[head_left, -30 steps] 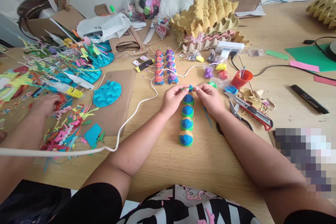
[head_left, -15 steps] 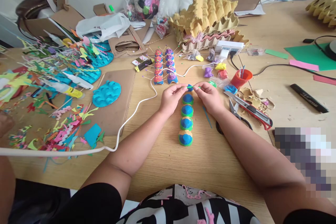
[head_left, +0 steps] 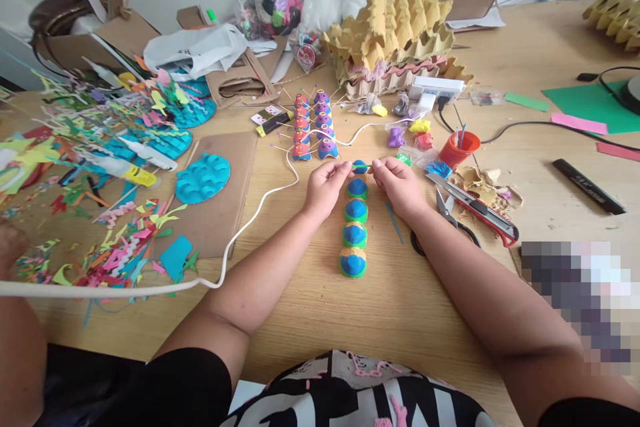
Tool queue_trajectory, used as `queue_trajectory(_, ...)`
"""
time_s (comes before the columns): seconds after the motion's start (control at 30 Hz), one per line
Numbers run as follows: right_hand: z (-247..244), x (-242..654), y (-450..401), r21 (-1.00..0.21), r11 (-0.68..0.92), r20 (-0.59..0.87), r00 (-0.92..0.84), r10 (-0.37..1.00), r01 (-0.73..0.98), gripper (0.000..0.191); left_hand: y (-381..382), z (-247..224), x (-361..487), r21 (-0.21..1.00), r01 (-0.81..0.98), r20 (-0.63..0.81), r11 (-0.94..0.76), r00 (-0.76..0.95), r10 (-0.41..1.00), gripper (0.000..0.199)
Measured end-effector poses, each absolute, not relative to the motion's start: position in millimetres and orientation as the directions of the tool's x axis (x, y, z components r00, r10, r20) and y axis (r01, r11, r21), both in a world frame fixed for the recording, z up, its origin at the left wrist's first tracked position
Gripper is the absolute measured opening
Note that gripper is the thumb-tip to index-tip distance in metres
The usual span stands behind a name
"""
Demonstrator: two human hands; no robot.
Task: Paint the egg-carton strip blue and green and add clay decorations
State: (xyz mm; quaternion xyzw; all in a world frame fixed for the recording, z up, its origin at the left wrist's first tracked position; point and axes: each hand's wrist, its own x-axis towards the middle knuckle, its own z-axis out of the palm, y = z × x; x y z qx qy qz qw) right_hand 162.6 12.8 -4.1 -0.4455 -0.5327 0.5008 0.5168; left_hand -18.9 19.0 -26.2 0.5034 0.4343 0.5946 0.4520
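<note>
My left hand (head_left: 324, 187) and my right hand (head_left: 397, 185) face each other above the far end of a row of egg-carton cups (head_left: 356, 210). Between them a thin green strand (head_left: 362, 166) is stretched level, each end pinched by a thumb and fingertips. Blue domes with green lower edges make up the row, and bare tan carton shows between some of them. Beyond my hands stand two finished-looking carton strips, one red and blue (head_left: 301, 127), the other purple and blue (head_left: 325, 125), both stuck with pins.
Right of my hands lie scissors (head_left: 453, 220), a red utility knife (head_left: 480, 210), carton scraps and an orange-red cup (head_left: 460, 149). A white cable (head_left: 265, 200) crosses the left side. Paper scraps and a turquoise piece (head_left: 203, 179) lie left, near another person's arm (head_left: 20, 353). Egg cartons (head_left: 390, 27) are stacked behind.
My fingertips have drawn slightly apart, and a longer piece of the green strand shows between them. At the left edge, the other person's arm has shifted a little to the right.
</note>
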Motion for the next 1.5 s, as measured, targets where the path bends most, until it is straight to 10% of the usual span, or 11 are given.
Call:
queue_trajectory(0.9,-5.7,161.6,17.3,-0.995,0.101,0.102,-0.054,0.993,-0.021,0.058,19.1,-25.6,-20.4,0.967,-0.043,0.247,-0.252,-0.105,0.963,0.031)
queue_trajectory(1.5,-4.6,173.0,22.1,-0.881,0.199,0.178,-0.089,0.98,0.429,0.031,24.3,-29.4,-32.6,0.922,0.21,0.332,-0.326,0.008,0.943,0.019)
